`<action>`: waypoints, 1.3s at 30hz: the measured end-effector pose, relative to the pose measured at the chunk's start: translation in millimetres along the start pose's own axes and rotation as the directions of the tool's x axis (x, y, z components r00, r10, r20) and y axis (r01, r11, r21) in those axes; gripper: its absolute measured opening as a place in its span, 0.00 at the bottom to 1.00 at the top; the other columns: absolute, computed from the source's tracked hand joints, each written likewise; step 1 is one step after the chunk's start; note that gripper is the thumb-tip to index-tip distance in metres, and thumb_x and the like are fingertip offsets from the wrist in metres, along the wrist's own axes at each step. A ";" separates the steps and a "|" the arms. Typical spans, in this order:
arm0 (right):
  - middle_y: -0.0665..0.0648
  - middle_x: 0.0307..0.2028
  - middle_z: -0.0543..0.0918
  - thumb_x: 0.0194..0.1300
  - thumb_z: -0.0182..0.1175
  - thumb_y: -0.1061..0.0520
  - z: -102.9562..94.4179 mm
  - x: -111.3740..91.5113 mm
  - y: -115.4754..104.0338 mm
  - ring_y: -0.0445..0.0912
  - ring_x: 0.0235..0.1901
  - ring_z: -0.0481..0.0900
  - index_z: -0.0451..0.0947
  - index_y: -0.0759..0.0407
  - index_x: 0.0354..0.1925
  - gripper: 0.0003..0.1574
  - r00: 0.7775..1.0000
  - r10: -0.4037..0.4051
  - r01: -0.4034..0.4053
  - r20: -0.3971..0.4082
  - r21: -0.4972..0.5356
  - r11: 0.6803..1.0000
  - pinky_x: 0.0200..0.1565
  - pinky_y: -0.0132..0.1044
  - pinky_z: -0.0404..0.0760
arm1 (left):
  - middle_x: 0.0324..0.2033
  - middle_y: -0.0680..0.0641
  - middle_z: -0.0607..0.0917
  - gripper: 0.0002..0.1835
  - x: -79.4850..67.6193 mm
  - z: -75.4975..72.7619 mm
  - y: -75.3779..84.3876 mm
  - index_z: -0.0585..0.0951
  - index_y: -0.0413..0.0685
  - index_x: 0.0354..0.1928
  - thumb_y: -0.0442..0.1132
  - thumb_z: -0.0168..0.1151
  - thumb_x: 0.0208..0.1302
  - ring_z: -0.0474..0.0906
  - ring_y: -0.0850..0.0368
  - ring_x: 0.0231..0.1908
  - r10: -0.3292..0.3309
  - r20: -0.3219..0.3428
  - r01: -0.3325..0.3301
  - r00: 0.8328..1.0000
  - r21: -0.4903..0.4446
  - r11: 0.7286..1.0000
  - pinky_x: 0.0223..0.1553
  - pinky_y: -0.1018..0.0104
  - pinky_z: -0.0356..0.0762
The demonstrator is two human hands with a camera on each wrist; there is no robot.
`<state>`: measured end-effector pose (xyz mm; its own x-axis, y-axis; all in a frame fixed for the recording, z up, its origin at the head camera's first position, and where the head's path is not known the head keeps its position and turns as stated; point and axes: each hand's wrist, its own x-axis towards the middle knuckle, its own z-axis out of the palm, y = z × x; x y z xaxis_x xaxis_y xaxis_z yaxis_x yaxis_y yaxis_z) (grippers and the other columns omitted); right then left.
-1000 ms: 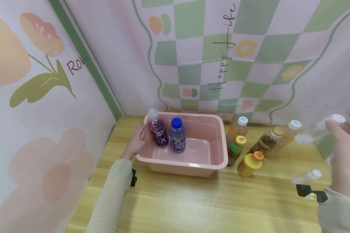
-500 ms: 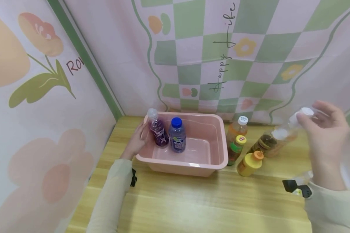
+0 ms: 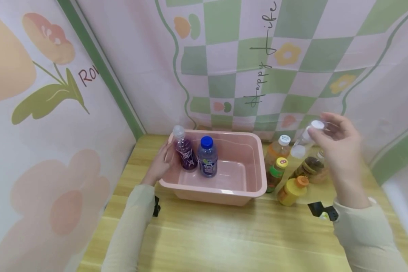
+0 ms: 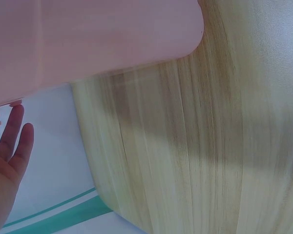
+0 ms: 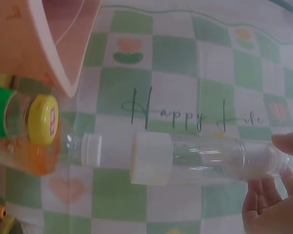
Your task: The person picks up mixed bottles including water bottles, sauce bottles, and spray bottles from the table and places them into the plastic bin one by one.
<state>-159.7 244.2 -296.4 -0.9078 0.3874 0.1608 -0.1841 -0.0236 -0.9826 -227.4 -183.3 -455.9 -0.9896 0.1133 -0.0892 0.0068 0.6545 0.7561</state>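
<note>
Two bottles (image 3: 208,162) are in the pink tub (image 3: 210,191), the straight-fingered left hand (image 3: 160,161) touching its side, as the right hand (image 3: 342,145) pinches a clear bottle (image 5: 200,158) aloft, with at least four other bottles (image 3: 291,192) still on the table (image 3: 217,238).

At the right edge, the right hand (image 5: 276,209) pinches one end of a clear bottle (image 5: 205,157), apparently by a white cap (image 5: 263,161), though blur leaves this uncertain. The bottle's broad white end (image 5: 151,158) points left. At middle left appear a yellow-capped bottle (image 5: 18,116) and a white-capped bottle of orange drink (image 5: 50,157); a pink tub (image 5: 19,53) fills the upper left. Behind hangs a green-and-white checked cloth (image 5: 121,187).
</note>
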 end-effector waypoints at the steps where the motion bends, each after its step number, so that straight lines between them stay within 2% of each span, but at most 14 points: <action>1: 0.44 0.43 0.80 0.52 0.67 0.71 3.2 0.0 0.7 0.36 0.42 0.76 0.76 0.53 0.52 0.29 1.000 -0.007 0.007 0.024 -0.024 1.000 0.40 0.14 0.78 | 0.77 0.48 0.44 0.41 0.3 0.0 0.0 0.53 0.51 0.74 0.30 0.55 0.60 0.43 0.41 0.75 0.003 0.001 -0.003 1.000 -0.003 1.000 0.74 0.39 0.45; 9: 0.37 0.44 0.79 0.55 0.66 0.67 29.0 1.8 10.3 0.33 0.44 0.75 0.75 0.53 0.55 0.28 0.988 -0.078 0.101 0.130 -0.184 0.978 0.45 0.13 0.75 | 0.77 0.48 0.44 0.41 -0.3 -0.3 1.0 0.53 0.50 0.74 0.31 0.56 0.60 0.43 0.41 0.75 0.010 0.002 -0.010 1.000 -0.010 1.000 0.74 0.39 0.45; 12: 0.37 0.45 0.79 0.57 0.65 0.65 38.2 0.7 12.8 0.31 0.45 0.75 0.75 0.53 0.56 0.27 0.984 -0.087 0.127 0.157 -0.268 0.955 0.47 0.15 0.74 | 0.77 0.47 0.44 0.41 -0.7 -0.2 1.7 0.52 0.49 0.74 0.32 0.56 0.60 0.43 0.40 0.75 0.010 0.002 -0.010 1.000 -0.003 1.000 0.74 0.39 0.45; 16: 0.37 0.50 0.77 0.60 0.65 0.58 49.4 -1.0 14.9 0.30 0.48 0.73 0.73 0.51 0.58 0.28 0.978 -0.055 0.130 0.199 -0.387 0.913 0.51 0.19 0.74 | 0.77 0.46 0.44 0.40 -1.5 -0.6 2.8 0.53 0.50 0.74 0.31 0.56 0.60 0.44 0.40 0.75 0.007 -0.001 -0.007 1.000 -0.001 1.000 0.74 0.39 0.45; 20: 0.38 0.49 0.74 0.61 0.64 0.57 61.1 -0.1 16.2 0.30 0.48 0.71 0.70 0.59 0.61 0.31 0.964 -0.028 0.143 0.265 -0.426 0.893 0.57 0.28 0.74 | 0.77 0.46 0.44 0.40 -2.6 -1.3 4.2 0.53 0.50 0.74 0.30 0.55 0.60 0.43 0.40 0.75 0.001 0.000 -0.001 1.000 -0.008 1.000 0.73 0.38 0.45; 23: 0.40 0.48 0.74 0.60 0.63 0.60 71.6 3.1 17.9 0.30 0.47 0.71 0.69 0.64 0.61 0.31 0.950 -0.020 0.158 0.312 -0.424 0.892 0.56 0.28 0.74 | 0.77 0.47 0.44 0.41 -3.2 -1.9 4.8 0.52 0.50 0.74 0.29 0.54 0.60 0.43 0.39 0.75 -0.005 0.001 0.005 1.000 -0.013 1.000 0.73 0.38 0.45; 26: 0.52 0.52 0.76 0.60 0.62 0.62 81.7 7.2 20.8 0.36 0.48 0.73 0.68 0.65 0.62 0.32 0.934 0.009 0.155 0.357 -0.429 0.890 0.54 0.24 0.74 | 0.77 0.47 0.43 0.41 -3.8 -2.1 5.2 0.52 0.50 0.74 0.29 0.54 0.60 0.44 0.39 0.75 -0.009 0.002 0.009 1.000 -0.012 1.000 0.73 0.38 0.46; 28: 0.61 0.56 0.75 0.61 0.61 0.63 87.9 10.3 23.4 0.44 0.52 0.75 0.67 0.66 0.63 0.33 0.920 0.039 0.144 0.389 -0.432 0.890 0.56 0.29 0.75 | 0.77 0.47 0.44 0.40 -4.1 -1.9 5.3 0.53 0.50 0.74 0.29 0.54 0.60 0.44 0.39 0.75 -0.012 0.001 0.012 1.000 -0.009 1.000 0.73 0.38 0.46; 30: 0.68 0.59 0.72 0.61 0.60 0.64 93.7 13.7 26.8 0.53 0.56 0.74 0.65 0.66 0.64 0.33 0.908 0.065 0.133 0.414 -0.431 0.892 0.60 0.38 0.76 | 0.77 0.47 0.44 0.40 -4.2 -1.6 5.6 0.53 0.50 0.74 0.29 0.54 0.60 0.44 0.39 0.75 -0.013 0.001 0.013 1.000 -0.007 1.000 0.73 0.38 0.46; 33: 0.71 0.60 0.71 0.60 0.59 0.66 101.6 19.7 33.0 0.61 0.59 0.72 0.64 0.67 0.64 0.34 0.892 0.100 0.123 0.442 -0.448 0.886 0.63 0.50 0.74 | 0.77 0.47 0.44 0.40 -4.4 -1.0 5.9 0.53 0.51 0.74 0.29 0.54 0.61 0.44 0.39 0.75 -0.017 0.000 0.017 1.000 -0.010 1.000 0.73 0.38 0.45; 39: 0.71 0.58 0.73 0.58 0.59 0.68 116.5 30.1 47.6 0.64 0.59 0.73 0.66 0.67 0.63 0.34 0.870 0.139 0.158 0.474 -0.535 0.830 0.61 0.53 0.76 | 0.77 0.47 0.43 0.41 -4.0 -0.7 5.9 0.53 0.51 0.74 0.28 0.55 0.60 0.42 0.40 0.75 -0.020 0.007 0.021 1.000 -0.020 1.000 0.73 0.38 0.44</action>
<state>-239.7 147.4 -327.6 -0.9936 -0.1028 0.0471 -0.0951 0.5347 -0.8397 -223.6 -180.4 -450.6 -0.9884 0.1054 -0.1094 -0.0166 0.6412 0.7672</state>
